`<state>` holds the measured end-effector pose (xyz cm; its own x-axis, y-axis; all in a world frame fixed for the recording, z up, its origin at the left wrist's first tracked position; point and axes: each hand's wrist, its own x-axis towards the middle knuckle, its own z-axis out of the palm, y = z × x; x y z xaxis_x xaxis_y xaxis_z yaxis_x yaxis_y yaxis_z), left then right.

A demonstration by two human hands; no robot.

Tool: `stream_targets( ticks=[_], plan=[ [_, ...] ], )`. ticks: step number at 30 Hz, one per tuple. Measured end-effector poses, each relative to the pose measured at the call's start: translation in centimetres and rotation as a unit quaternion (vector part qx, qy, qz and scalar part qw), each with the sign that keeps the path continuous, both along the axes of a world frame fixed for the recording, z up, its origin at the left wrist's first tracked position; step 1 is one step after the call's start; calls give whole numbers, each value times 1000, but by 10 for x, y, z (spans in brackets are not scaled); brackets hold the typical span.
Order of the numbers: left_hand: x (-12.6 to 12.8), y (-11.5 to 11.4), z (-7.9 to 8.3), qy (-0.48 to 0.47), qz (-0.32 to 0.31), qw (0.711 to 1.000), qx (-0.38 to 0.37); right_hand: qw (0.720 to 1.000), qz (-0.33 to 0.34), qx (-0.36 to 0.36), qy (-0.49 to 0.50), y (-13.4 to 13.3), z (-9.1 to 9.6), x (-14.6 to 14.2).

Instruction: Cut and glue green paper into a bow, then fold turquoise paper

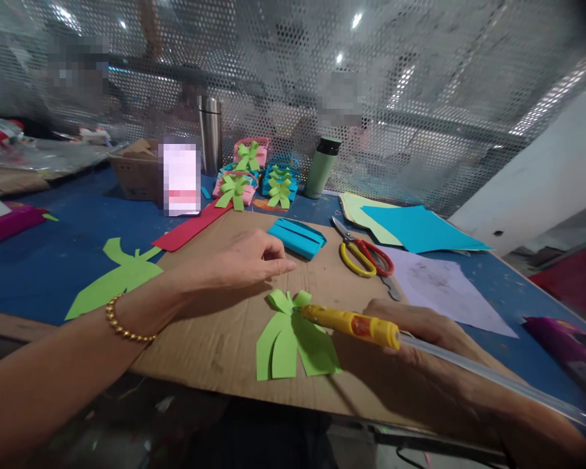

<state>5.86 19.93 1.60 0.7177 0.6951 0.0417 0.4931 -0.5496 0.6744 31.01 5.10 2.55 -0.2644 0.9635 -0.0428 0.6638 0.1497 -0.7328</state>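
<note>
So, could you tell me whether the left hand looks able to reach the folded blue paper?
Probably yes: the left hand is empty, just beside the folded blue paper, with only bare cardboard between them; the glue gun sits lower down, out of the path.

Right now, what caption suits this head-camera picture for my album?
Right hand points a yellow glue gun at a green paper bow on cardboard; left hand beside folded blue paper.

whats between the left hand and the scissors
In the head view, a folded blue paper lies on the cardboard between the left hand and the scissors.
</note>
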Motion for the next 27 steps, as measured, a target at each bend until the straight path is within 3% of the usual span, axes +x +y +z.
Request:
stream_targets(
  ticks=[3, 11, 18, 24, 27],
  plan=[
    [0, -1, 1, -3, -2, 1000, -1, 998, -4, -43, -37, 1, -1, 2],
    [0, -1, 1, 3, -6, 1000, -12, 998, 11, -53, -11, 3, -1, -1],
    [-2, -3, 3, -7, 9, 1000, -6, 999, 20, 7, -34, 0, -3, 5],
    [-2, -1, 0, -26, 18, 999, 22, 999, 28, -18, -27, 1, 0, 1],
    [-1, 4, -5, -26, 23, 999, 38, 999, 23, 39, -15, -1, -5, 14]
  ],
)
